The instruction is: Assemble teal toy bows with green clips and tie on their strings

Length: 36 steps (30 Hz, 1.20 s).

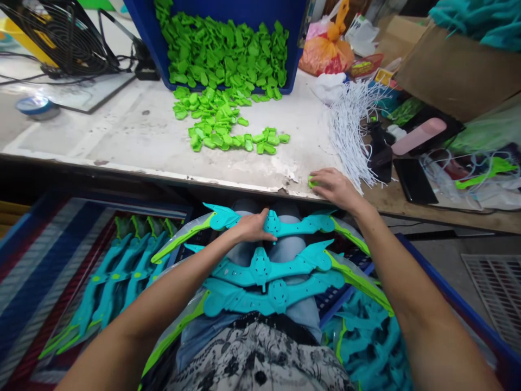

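1. The left hand point(253, 226) is curling around the middle of the front bow point(303, 225), thumb and finger gripping beside its round hub. The right hand point(336, 187) is resting over the desk's front edge, right of its middle, its fingertips pinching a small green piece point(311, 182).
2. The desk point(122, 127) is running across the view, its worn front edge passing just beyond the person's knees.
3. The blue bin point(148, 41) is standing toward the desk's far edge, its mouth facing the person and bright green pieces filling it.
4. The front bow, teal with green limbs, is lying across the lap, just below the desk's front edge; other bows point(301, 267) are lying behind it, nearer the body.
5. A bundle of white cords point(352, 133) is spreading toward the front edge, just beyond the right hand.
6. A black phone point(414, 180) is lying near that edge, right of the cords.
7. Loose green pieces point(220, 136) are spilling from the bin toward the front edge, well apart from the pinched one.
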{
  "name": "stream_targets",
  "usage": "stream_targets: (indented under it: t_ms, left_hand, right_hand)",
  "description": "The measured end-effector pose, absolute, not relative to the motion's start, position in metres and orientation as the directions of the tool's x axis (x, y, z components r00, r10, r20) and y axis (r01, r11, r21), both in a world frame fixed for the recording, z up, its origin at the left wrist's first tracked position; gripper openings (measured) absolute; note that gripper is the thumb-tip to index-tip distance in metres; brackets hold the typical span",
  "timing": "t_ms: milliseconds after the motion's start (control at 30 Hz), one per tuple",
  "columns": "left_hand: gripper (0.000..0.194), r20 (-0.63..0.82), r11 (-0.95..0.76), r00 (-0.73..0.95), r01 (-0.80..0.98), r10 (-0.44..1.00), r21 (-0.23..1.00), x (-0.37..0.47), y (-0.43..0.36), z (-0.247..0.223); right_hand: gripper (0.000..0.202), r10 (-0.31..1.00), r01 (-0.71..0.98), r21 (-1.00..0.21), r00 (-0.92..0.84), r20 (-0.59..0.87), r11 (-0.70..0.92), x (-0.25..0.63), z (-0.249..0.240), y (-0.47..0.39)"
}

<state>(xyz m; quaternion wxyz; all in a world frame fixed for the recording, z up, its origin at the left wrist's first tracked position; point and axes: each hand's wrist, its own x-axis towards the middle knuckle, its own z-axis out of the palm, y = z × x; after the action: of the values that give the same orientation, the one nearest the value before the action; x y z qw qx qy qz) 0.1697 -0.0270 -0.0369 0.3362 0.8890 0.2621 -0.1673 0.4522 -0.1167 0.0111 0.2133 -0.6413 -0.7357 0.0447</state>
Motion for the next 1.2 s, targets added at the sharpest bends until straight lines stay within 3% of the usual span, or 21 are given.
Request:
stream_targets:
  t_ms: [100, 200, 333, 467, 600, 667, 800, 867, 967, 1100, 1200]
  left_hand:
    - [0.069, -0.443, -0.552, 0.837, 0.546, 0.322, 0.630, 0.171, -0.017, -0.037]
    - [0.037, -0.433, -0.335, 0.861, 0.504, 0.266, 0.796, 0.174, -0.004, -0.041]
    - [0.032, -0.528, 0.061, 0.811, 0.531, 0.252, 0.845, 0.180, 0.004, -0.051]
    - [0.036, -0.555, 0.263, 0.805, 0.501, 0.207, 0.824, 0.184, 0.003, -0.058]
    - [0.042, -0.509, 0.192, 0.831, 0.475, 0.223, 0.859, 0.183, 0.002, -0.057]
    - [0.042, -0.481, 0.132, 0.847, 0.463, 0.227, 0.877, 0.183, 0.000, -0.054]
    - [0.039, -0.451, 0.082, 0.848, 0.447, 0.280, 0.891, 0.183, -0.005, -0.052]
    - [0.035, -0.442, 0.077, 0.848, 0.440, 0.294, 0.895, 0.183, -0.006, -0.053]
    - [0.030, -0.416, 0.009, 0.846, 0.438, 0.335, 0.899, 0.183, -0.007, -0.056]
    - [0.028, -0.391, -0.059, 0.850, 0.437, 0.352, 0.898, 0.184, -0.007, -0.057]
    - [0.034, -0.388, -0.041, 0.851, 0.428, 0.354, 0.903, 0.184, -0.009, -0.056]
  right_hand:
    - [0.019, 0.941, 0.936, -0.323, -0.021, 0.337, 0.137, 0.443, 0.009, -0.122]
    - [0.019, 0.902, 0.907, -0.391, 0.033, 0.431, 0.154, 0.407, 0.004, -0.134]
    - [0.020, 0.920, 0.845, -0.432, -0.159, 0.359, 0.315, 0.343, -0.019, -0.151]
    - [0.022, 0.938, 0.880, -0.385, -0.163, 0.306, 0.279, 0.313, -0.048, -0.153]
    - [0.017, 0.959, 0.883, -0.435, -0.054, 0.280, 0.177, 0.311, -0.060, -0.151]
    - [0.016, 0.969, 0.842, -0.531, 0.047, 0.244, 0.093, 0.310, -0.061, -0.152]
    - [0.052, 0.951, 0.660, -0.718, 0.309, -0.008, -0.220, 0.307, -0.061, -0.146]
    - [0.068, 0.931, 0.639, -0.688, 0.330, -0.159, -0.344, 0.309, -0.059, -0.140]
    - [0.070, 0.916, 0.680, -0.614, 0.287, -0.279, -0.400, 0.313, -0.057, -0.131]
    - [0.069, 0.926, 0.722, -0.580, 0.288, -0.245, -0.378, 0.308, -0.056, -0.132]
    - [0.054, 0.960, 0.767, -0.581, 0.260, -0.109, -0.273, 0.302, -0.050, -0.143]
